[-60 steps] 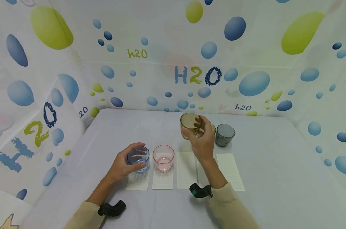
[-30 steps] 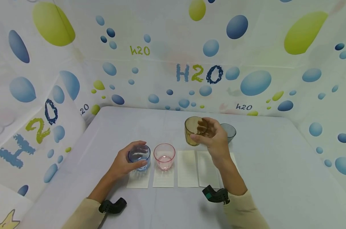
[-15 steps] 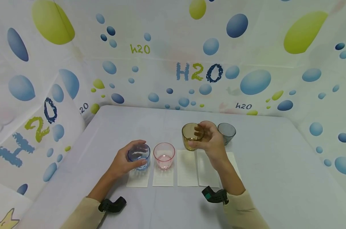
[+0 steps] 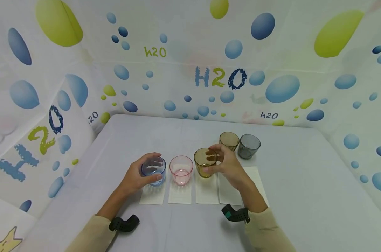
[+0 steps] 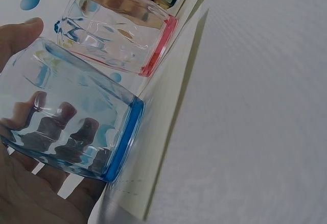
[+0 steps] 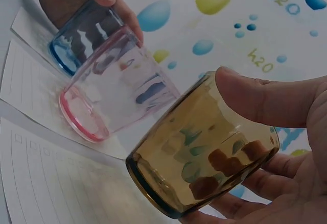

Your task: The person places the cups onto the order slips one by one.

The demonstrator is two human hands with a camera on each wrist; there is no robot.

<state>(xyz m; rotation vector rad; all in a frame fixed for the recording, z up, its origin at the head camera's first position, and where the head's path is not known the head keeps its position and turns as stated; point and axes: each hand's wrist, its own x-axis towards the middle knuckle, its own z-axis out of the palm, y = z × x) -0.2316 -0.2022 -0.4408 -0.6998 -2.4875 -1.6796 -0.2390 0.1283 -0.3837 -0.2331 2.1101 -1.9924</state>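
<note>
The left-hand grip (image 4: 136, 176) curls round an upright blue glass (image 4: 152, 171) at the far end of a paper card (image 4: 152, 196). Just beside it, a pink glass (image 4: 181, 171) stands on the next card. Then the right-hand grip (image 4: 227, 163) holds an amber glass (image 4: 203, 162) above or on the third card (image 4: 207, 193); contact is hard to tell. Behind, a brown glass (image 4: 229, 140) and a grey glass (image 4: 249, 147) stand on the tabletop (image 4: 304, 196).
</note>
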